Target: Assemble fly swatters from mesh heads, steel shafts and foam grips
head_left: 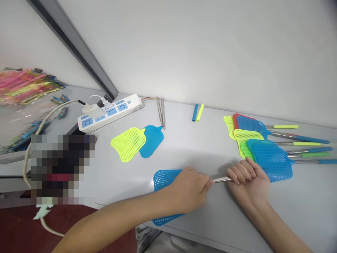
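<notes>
A blue fly swatter (164, 178) is held between my two hands near the table's front edge. My left hand (191, 189) is closed around its neck, where the mesh head meets the metal rod (222, 179). My right hand (249, 181) is wrapped round the other end of that rod; the end itself is hidden in the fist. Just beyond my right hand lies a pile of fly swatters with blue (273, 160), yellow (243, 137), green and red heads. A yellow swatter head (129, 144) overlaps a blue swatter head (152, 142), both without rods.
Two metal rods (161, 112) lie near the wall, with a blue sleeve (195, 112) and a yellow sleeve (200, 112) to their right. A white power strip (112, 114) with plugged-in cables sits at the left. Bagged colourful items (28, 86) lie beyond the partition post (79, 45).
</notes>
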The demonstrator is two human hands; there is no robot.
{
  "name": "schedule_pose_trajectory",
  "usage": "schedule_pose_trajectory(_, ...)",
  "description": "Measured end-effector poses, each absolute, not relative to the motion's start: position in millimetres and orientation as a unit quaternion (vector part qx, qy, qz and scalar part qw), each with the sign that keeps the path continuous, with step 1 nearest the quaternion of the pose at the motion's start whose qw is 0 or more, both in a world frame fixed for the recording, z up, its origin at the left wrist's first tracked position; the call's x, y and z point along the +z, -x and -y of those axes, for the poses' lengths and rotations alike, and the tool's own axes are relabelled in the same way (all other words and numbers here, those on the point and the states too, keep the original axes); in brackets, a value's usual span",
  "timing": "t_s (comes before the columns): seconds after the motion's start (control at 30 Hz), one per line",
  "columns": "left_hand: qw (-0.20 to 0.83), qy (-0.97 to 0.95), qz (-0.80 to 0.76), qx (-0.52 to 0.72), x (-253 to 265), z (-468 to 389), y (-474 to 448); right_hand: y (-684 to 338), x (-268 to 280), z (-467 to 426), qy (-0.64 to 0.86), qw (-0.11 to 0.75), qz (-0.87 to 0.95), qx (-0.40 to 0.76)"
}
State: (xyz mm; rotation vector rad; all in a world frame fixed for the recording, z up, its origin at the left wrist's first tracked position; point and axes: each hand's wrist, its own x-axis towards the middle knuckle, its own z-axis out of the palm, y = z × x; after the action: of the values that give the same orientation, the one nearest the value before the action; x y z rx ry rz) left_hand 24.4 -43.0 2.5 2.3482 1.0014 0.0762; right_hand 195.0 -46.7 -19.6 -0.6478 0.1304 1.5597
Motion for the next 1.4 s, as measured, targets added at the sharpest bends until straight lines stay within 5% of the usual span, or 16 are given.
schedule_pose_trajectory(1.1, 0.227, -0.923, -0.306, 0.054, -6.4, 39.4, -25.3, -221.7, -12.8, 39.8, 0.292, 0.658, 0.026, 0.694)
schedule_pose_trajectory(1.4, 0.280, -0.898, -0.334, 0.060, -8.5, 47.5, -28.3, -216.2, -15.9, 41.9, 0.283, 0.669, 0.031, 0.686)
